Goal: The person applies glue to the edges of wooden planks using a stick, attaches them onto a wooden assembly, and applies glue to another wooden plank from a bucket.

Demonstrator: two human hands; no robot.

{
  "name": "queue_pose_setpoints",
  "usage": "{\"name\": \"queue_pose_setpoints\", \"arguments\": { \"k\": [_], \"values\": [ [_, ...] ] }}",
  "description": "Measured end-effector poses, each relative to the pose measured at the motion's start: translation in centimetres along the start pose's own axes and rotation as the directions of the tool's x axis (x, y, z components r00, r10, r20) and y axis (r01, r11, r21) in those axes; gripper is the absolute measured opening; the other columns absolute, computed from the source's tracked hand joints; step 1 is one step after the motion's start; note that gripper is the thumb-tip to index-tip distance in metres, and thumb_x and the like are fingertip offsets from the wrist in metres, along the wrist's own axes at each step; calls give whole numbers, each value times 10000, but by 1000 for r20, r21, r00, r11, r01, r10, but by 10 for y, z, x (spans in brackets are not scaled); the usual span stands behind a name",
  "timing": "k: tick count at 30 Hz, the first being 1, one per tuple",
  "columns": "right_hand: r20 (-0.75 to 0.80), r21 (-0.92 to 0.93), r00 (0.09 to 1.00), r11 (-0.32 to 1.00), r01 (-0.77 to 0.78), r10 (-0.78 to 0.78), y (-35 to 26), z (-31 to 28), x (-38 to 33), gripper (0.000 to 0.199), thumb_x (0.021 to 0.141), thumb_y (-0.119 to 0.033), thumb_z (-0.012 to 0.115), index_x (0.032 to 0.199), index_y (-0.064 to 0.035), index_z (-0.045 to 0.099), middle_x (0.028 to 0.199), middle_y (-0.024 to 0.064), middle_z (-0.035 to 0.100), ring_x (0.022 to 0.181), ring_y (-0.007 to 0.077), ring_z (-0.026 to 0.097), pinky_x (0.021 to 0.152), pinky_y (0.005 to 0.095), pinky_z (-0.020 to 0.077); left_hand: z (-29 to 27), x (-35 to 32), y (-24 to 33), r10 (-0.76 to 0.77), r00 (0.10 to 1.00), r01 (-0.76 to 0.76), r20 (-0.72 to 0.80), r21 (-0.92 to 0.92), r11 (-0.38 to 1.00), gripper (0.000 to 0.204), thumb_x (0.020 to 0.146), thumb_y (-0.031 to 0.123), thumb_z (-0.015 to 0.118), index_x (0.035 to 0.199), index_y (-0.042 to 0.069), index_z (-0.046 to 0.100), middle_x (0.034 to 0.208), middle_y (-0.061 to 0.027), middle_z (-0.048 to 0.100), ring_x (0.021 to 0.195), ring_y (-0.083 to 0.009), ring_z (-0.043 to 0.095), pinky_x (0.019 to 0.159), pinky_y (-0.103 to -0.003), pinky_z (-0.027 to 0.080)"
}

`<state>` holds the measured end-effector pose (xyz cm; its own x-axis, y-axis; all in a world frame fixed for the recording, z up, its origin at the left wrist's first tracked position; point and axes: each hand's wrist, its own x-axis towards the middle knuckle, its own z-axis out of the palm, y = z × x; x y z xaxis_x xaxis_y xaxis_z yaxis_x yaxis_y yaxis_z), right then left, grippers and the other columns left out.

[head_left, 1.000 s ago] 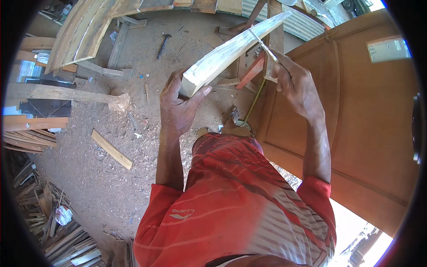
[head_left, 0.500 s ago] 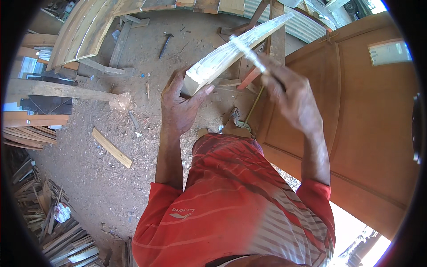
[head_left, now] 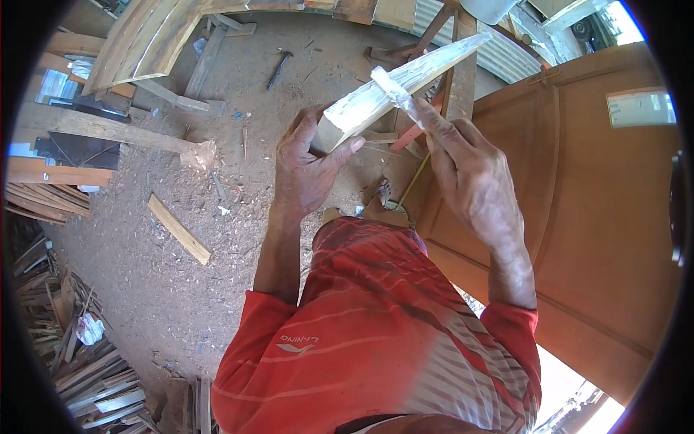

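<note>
My left hand grips the near end of a long wooden piece, thumb on one side and fingers round the other. The piece slants up and away to the right, and its upper face is smeared with a white paste. In my right hand is a flat stick thickly coated with the same white stuff. The stick lies across the coated face about midway along. Whether its tip touches the face I cannot tell.
A brown panelled door stands close on my right. A wooden trestle and a pale bucket are ahead. On the dirt floor lie a hammer and a curved wood strip. Scrap wood is heaped at lower left.
The wooden piece and my left hand have shifted a little to the right. My right hand, blurred before, is now sharper, with the stick slightly lower on the coated face.
</note>
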<state>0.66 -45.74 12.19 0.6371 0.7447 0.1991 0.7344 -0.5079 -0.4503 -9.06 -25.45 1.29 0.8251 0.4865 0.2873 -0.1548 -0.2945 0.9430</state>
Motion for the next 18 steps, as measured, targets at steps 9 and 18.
{"name": "queue_pose_setpoints", "arguments": {
  "k": [9,18],
  "values": [
    [-9,6,997,997,71,-71,-15,-2,2,528,906,-20,671,1420,-120,606,844,124,604,697,290,618,624,441,526,-2,0,-4,-45,999,45,-2,-88,995,502,852,85,821,1301,8,610,1139,-93,658,1007,-152,649,801,-293,547],
    [-28,-35,1000,999,11,-12,-6,4,3,504,929,-6,646,1417,-127,607,832,143,591,677,305,598,630,432,518,-5,2,2,-117,993,118,26,-85,989,452,891,93,801,1281,-17,599,1180,-67,691,1062,-118,636,907,-293,520]
  ]
}}
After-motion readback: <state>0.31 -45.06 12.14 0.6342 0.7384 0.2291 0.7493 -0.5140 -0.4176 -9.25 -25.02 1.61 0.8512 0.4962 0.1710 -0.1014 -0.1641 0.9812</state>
